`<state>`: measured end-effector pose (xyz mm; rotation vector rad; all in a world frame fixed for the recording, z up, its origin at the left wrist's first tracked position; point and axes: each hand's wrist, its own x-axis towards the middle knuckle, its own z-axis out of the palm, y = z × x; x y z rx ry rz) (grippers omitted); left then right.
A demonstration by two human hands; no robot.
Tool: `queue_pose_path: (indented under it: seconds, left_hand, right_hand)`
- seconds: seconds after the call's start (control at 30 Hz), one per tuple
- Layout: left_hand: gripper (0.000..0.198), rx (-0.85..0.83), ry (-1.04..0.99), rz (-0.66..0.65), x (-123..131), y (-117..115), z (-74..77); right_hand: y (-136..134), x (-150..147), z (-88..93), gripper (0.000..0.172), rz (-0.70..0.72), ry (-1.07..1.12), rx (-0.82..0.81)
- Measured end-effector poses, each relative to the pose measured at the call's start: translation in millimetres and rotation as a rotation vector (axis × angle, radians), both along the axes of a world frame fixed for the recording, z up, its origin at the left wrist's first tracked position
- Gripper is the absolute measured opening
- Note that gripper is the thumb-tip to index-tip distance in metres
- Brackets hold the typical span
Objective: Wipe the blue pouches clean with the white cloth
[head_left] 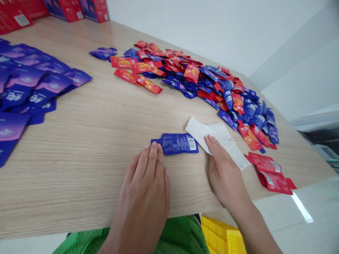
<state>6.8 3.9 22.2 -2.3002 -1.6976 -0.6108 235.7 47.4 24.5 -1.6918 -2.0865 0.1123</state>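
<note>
1. The blue sachet lies flat on the pale wood-grain surface, just in front of the person, with its back facing up. It is shaped like a small bottle, with a narrow neck pointing left and a wider body. Fine white print covers the body, and a white barcode label sits at the right end.
2. The left hand is beside the sachet, with its fingertips touching the neck end from below. Its grip is open, the fingers stretched out and resting lightly.
3. The right hand lies on a crumpled white cloth, just right of the sachet and not touching it. The fingers cover part of the cloth (from here I cannot tell whether the grip is pinching it or just pressing down).
4. Beyond the hands, a loose heap of red and blue sachets spreads across the surface, and the cloth's far edge comes close to it.
5. Two red sachets lie apart at the right, and overlapping purple sachets fill the left side.
6. Red cartons stand along the far edge. Below the near edge are a green woven bag and a yellow perforated crate.
</note>
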Motion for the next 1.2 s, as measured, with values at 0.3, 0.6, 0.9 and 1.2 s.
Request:
queue_pose_path:
  seconds: [0.3, 0.6, 0.9, 1.2]
  left_hand:
    - [0.045, 0.007, 0.050, -0.025, -4.5, 1.5, -0.9]
    - [0.054, 0.004, 0.013, -0.019, 0.3, 1.5, -5.1]
    - [0.048, 0.040, 0.054, -0.047, -5.5, 1.2, -5.2]
    - [0.055, 0.026, 0.058, -0.030, 0.4, 0.3, -10.3]
  right_hand:
    - [-2.4, -87.7, 3.0, 0.070, 0.348, 0.091, -0.037]
    - [2.4, -10.0, 4.0, 0.055, -0.041, 0.036, 0.031]
    - [-2.5, -60.0, -3.5, 0.075, 0.293, -0.012, -0.025]
    - [5.1, -13.5, 9.0, 0.055, 0.033, 0.101, 0.053]
